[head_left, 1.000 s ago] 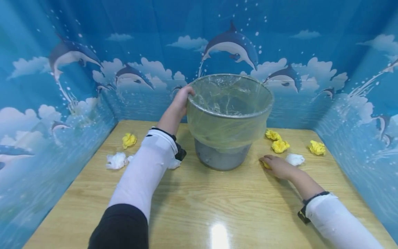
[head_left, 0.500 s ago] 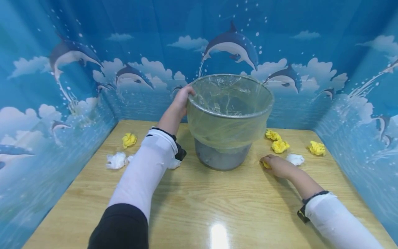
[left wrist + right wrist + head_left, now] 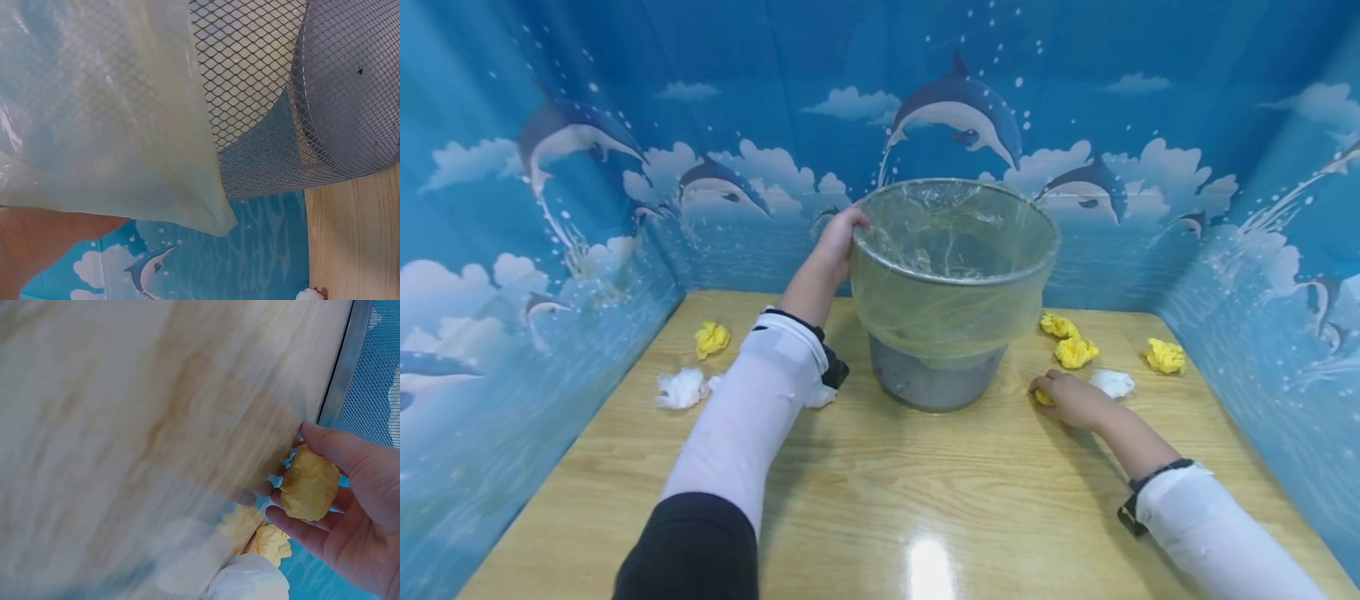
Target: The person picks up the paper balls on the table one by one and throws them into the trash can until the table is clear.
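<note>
A grey mesh wastebasket (image 3: 936, 387) stands upright on the wooden table, lined with a translucent yellow bin bag (image 3: 947, 321) folded down over its rim. My left hand (image 3: 838, 240) grips that rim at the left side, thumb over the top edge; the left wrist view has only part of the hand (image 3: 50, 244) beside the bag. To the right of the basket, my right hand (image 3: 1078, 402) is down at the tabletop. Its thumb and fingers hold a crumpled yellow paper ball (image 3: 309, 484), mostly covered by the hand in the head view.
Behind the right hand lie yellow paper balls (image 3: 1077, 352) and a white one (image 3: 1112, 383); another yellow ball (image 3: 1165, 356) is farther right. On the left are a yellow ball (image 3: 712, 339) and white crumpled paper (image 3: 681, 388). Dolphin-printed curtains (image 3: 760, 100) enclose the table (image 3: 865, 500).
My right fingertips have drawn in very slightly to the right at the yellow paper ball. My left hand and the wastebasket stay where they were.
</note>
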Tool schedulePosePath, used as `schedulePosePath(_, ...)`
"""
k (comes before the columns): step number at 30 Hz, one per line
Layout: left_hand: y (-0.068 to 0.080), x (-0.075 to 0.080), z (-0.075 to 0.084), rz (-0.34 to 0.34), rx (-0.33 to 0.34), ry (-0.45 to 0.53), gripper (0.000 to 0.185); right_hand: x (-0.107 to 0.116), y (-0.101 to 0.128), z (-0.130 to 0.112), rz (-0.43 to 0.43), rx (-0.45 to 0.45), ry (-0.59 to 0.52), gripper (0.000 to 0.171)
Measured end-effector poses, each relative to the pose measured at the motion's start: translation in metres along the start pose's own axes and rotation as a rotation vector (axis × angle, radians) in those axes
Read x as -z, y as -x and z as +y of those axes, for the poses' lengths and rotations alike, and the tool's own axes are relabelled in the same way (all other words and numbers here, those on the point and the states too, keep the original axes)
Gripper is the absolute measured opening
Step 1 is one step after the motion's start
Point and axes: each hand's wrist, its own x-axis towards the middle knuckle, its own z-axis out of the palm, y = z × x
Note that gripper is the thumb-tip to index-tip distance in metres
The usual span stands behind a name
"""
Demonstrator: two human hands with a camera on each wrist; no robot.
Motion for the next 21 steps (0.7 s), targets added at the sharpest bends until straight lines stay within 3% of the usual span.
schedulePosePath(21, 0.0007, 0.0016, -0.0036, 0.009, -0.022, 0.006, 0.056, 0.0003, 0.0002, 0.0019, -0.028, -0.026, -0.026, 0.023)
